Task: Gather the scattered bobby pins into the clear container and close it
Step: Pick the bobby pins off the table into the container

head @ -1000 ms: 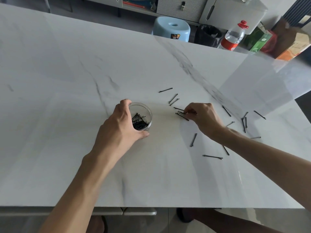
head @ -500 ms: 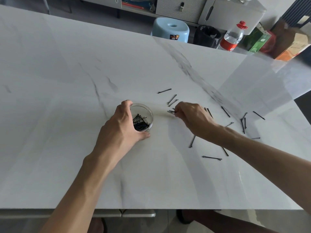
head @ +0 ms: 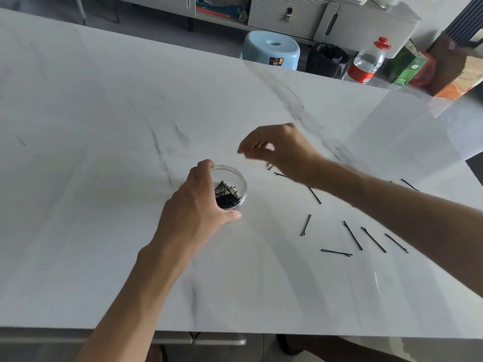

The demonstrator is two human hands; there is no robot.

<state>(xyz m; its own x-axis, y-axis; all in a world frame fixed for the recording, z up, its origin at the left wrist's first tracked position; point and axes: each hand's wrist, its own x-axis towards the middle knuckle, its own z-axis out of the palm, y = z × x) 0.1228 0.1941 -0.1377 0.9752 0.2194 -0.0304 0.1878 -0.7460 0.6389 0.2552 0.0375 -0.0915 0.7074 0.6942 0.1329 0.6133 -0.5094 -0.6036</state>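
Observation:
My left hand (head: 193,207) grips the clear round container (head: 243,188) from its left side. The container stands open on the white marble table (head: 104,178) with a heap of black bobby pins (head: 226,197) inside. No lid is in view. My right hand (head: 285,150) hovers blurred above the table, just right of and beyond the container, its fingertips drawn together in a pinch on pins that the blur hides. Several loose bobby pins (head: 352,235) lie scattered to the right, one (head: 305,225) nearest the container and others partly under my right forearm.
The table's front edge runs along the bottom of the view. Beyond the far edge stand a light blue stool (head: 271,52), a black bin (head: 328,60), a water bottle with a red cap (head: 366,64) and green and brown boxes (head: 407,69).
My right hand has picked pins off the table, lifted, and moved left toward the container. My left hand has kept its hold on the container.

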